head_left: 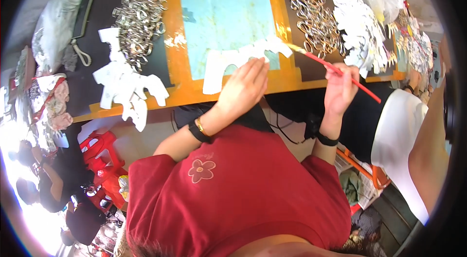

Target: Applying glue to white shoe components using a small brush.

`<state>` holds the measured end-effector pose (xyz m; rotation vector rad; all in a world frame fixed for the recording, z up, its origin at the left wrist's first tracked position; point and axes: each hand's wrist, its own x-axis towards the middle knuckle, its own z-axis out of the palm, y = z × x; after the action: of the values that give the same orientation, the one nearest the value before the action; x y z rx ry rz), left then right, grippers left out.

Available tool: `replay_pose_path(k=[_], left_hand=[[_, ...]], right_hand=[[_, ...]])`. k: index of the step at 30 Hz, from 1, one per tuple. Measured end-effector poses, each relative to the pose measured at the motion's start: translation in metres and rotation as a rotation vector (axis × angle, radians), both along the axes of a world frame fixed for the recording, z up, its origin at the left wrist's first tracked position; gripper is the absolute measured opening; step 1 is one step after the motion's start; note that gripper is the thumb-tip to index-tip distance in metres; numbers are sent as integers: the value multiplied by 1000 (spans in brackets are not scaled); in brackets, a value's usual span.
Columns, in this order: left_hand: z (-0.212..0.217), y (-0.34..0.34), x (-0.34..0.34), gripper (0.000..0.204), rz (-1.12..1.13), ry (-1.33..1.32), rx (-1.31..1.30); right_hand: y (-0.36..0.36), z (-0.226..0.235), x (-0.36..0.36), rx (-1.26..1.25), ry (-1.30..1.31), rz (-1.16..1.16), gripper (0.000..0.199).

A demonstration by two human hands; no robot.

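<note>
The left hand lies flat, fingers spread, pressing down a white paper cutout — not gripping it. The cutout rests on the pale blue panel of an orange-framed board, stretching out past the fingertips on both sides. The right hand is clenched around a thin red brush, whose tip reaches the cutout's far right edge. Beyond that hand lie metal rings; outward of the left hand, more white cutouts.

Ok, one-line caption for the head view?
Left hand presses a white paper cutout; right hand holds a red brush.
</note>
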<state>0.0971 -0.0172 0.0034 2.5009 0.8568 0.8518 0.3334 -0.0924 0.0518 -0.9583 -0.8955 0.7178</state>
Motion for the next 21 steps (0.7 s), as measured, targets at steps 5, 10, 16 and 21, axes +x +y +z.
replay_pose_path(k=[5,10,16,21], left_hand=[[29,3,-34,24,-59,-136,-131],[46,43,-91,29,289,217,-2],[40,38,-87,35,242,297,-188],[39,46,-86,33,276,234,-257]], right_hand=[[-1,-5,-16,55,-228,-139,16],[1,4,-27,-62,-673,-157,20],[-1,-4,-49,192,-908,-153,34],[-6,-14,-47,-6,-873,47,29]])
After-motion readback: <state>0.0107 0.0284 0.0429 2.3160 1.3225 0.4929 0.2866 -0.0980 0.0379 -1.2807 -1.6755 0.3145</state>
